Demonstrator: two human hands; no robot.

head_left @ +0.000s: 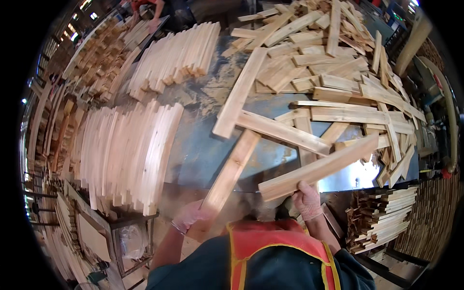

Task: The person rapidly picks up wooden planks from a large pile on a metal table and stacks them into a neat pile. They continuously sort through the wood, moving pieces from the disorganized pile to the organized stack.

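My left hand [190, 216], in a pale pink glove, grips the near end of a flat wooden board [233, 166] that slants up and away over the metal tabletop. My right hand [308, 201], gloved alike, is closed on the lower edge of a second wooden board [321, 168], tilted up to the right. Its fingers are partly hidden behind that board. Just beyond my hands, a loose board [285, 133] lies crosswise, and another board [240, 94] points away from me, near the first one's far end.
A large jumbled heap of boards [333, 72] covers the table's far right. Two neat rows of boards, a near one [128, 154] and a far one [176, 55], lie on the left. Stacked slats [386, 217] stand below the metal table [198, 159] at right. Another person's arm [157, 12] shows far left.
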